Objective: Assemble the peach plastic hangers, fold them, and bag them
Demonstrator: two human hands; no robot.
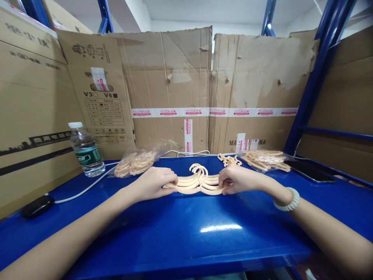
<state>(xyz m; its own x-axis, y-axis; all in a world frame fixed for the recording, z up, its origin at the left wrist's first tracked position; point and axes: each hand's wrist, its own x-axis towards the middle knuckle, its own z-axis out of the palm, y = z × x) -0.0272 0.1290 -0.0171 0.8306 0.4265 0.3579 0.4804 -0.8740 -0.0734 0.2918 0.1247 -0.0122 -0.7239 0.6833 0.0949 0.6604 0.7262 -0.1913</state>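
A stack of several small cream plastic hangers (198, 182) lies on the blue shelf (186, 233) in front of me. My left hand (154, 182) is closed on the stack's left end. My right hand (237, 179), with a white bead bracelet on its wrist, is closed on the right end. The hooks stick up in the middle between both hands. The stack rests on or just above the shelf surface.
A clear bag of hangers (136, 161) lies at the back left, another bag (266, 159) and loose hangers (230, 159) at the back right. A water bottle (86, 149), a black device (37, 205) with a white cable, and a phone (310, 172) sit around. Cardboard walls (175, 85) enclose the shelf.
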